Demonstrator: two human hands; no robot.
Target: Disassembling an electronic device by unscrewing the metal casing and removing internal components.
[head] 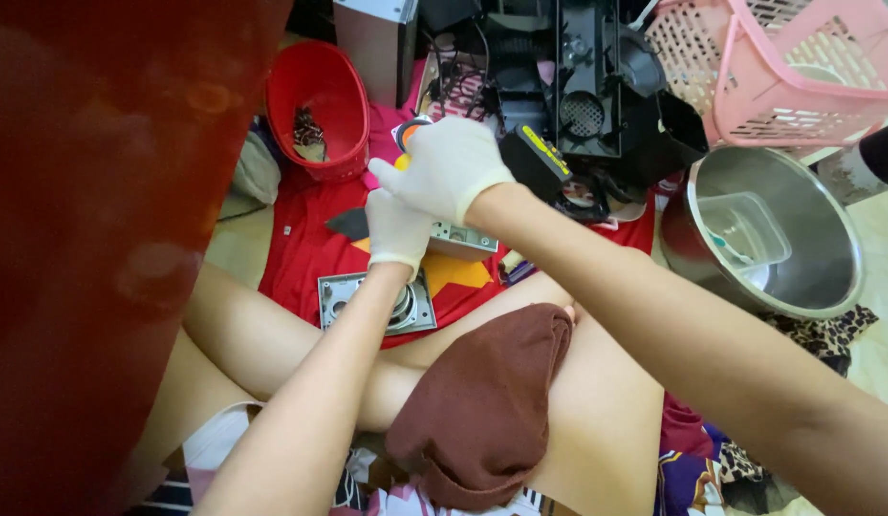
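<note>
Person sits cross-legged on the floor, both hands in white gloves, working over a grey metal box [460, 239] that rests on a red cloth [305, 248]. Right hand [451, 167] is just above and behind the box, fingers closed around a screwdriver [407, 134] with an orange and black handle; only the handle end shows, the tip is hidden by the glove. Left hand [396, 229] sits right at the box's left end, pressed against it, fingers curled, but whether it actually clamps the box or just steadies it cannot be told from here. Just in front of the box, under the left wrist, lies a square metal plate [344, 296] with a round opening, partly covered by the forearm. A yellow patch [458, 272] shows directly in front of the box on the cloth. Left of and behind the box stands a red bucket [320, 105] with some dark bits inside. Behind the box is a heap of black machine parts [578, 96]. Far right of the box sits a steel pot [798, 239] holding a clear plastic tub [745, 229]; behind that, a pink basket [779, 67]. A brown cloth [492, 401] lies on the person's lap, well in front of the box. Blurred red fabric [100, 239] fills the left edge of the view.
</note>
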